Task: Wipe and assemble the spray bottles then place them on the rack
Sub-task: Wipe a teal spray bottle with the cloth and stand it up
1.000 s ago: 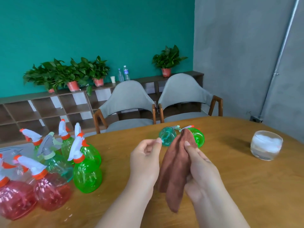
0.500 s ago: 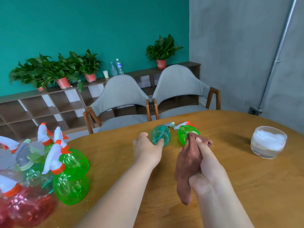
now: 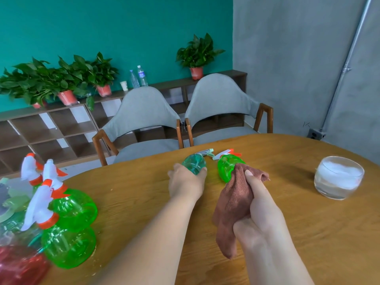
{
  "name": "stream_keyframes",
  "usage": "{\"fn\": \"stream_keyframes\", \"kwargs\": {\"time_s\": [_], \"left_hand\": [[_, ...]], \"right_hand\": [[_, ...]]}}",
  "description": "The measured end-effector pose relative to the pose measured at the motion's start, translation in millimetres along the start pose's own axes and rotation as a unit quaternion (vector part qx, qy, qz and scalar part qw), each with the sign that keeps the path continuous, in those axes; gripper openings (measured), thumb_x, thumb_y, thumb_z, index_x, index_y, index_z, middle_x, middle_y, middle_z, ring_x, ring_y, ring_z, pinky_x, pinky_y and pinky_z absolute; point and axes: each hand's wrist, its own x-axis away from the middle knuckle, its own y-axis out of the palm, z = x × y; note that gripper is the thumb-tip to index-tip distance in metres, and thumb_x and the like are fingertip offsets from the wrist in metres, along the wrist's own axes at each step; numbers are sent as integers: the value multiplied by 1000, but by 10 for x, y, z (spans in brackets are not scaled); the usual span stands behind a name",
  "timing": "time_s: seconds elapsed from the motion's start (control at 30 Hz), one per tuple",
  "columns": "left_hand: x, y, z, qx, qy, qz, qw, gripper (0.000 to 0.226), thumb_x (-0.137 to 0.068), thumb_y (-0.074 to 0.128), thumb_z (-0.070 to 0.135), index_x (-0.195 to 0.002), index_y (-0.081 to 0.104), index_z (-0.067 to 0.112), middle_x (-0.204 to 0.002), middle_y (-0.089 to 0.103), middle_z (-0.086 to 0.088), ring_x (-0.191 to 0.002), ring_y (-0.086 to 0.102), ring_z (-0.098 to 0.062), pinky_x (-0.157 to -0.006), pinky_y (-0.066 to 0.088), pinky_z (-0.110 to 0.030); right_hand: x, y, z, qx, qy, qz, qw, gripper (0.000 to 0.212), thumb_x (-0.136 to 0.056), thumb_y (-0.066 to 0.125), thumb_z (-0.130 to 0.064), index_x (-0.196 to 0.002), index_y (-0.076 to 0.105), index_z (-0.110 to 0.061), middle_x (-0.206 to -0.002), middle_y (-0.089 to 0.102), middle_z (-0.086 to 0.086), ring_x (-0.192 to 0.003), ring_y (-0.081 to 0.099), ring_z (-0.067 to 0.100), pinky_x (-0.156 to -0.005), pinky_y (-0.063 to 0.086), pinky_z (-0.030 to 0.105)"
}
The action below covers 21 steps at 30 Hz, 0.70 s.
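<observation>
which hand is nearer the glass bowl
Right. The right hand, gripping the brown cloth, sits left of the glass bowl; the left hand is farther left, holding the teal bottle.

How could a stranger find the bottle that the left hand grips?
On the wooden table, just before the grey chairs, two spray bottles lie on their sides. The left hand grips the left one. This teal bottle has a pale nozzle; the green bottle beside it has an orange-tipped one.

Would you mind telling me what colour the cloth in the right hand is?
Brown, a reddish brown; the cloth shows best in the head view.
</observation>
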Motion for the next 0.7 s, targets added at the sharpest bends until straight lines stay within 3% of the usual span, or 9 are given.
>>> {"fn": "stream_keyframes", "kwargs": {"time_s": [0.13, 0.3, 0.43, 0.53, 0.7], "left_hand": [[26, -34, -75, 52, -1, 20, 998, 69, -91, 76, 59, -136, 53, 12, -131, 55, -9, -98, 57, -27, -78, 52, -37], [232, -185, -358, 213, 36, 54, 975, 46, -87, 81, 55, -118, 61, 28, -115, 68, 2, -102, 69, -19, -86, 58, -36], [632, -493, -499, 412, 40, 27, 910, 46, -91, 86, 31, -131, 62, 26, -102, 79, 14, -91, 75, 6, -74, 53, -5], [902, -681, -602, 481, 56, 16, 875, 55, -91, 86, 18, -139, 60, 22, -108, 80, 21, -101, 77, -2, -81, 55, -9], [1298, -976, -799, 527, 73, -12, 847, 54, -91, 81, 2, -137, 62, 23, -118, 79, 11, -109, 77, -7, -84, 56, -11]], "right_hand": [[95, 29, -14, 9, -14, -10, 1000, 38, -90, 84, -26, -127, 76, -19, -112, 82, 8, -107, 78, 27, -90, 62, 42], [263, 113, -16, 38, -43, -25, 998, 30, -94, 80, -23, -124, 77, -23, -109, 83, 7, -97, 79, 23, -73, 61, 34], [453, 169, 43, 88, -62, -44, 993, 25, -95, 80, -25, -120, 78, -25, -97, 84, 4, -74, 79, 16, -67, 62, 33], [581, 198, 112, 126, -72, -72, 987, 25, -96, 79, -24, -121, 78, -22, -96, 83, 7, -69, 76, 15, -60, 61, 29], [799, 216, 267, 200, -131, -120, 963, 20, -96, 80, -21, -116, 80, -23, -108, 82, 8, -89, 79, 22, -79, 61, 37]]}}
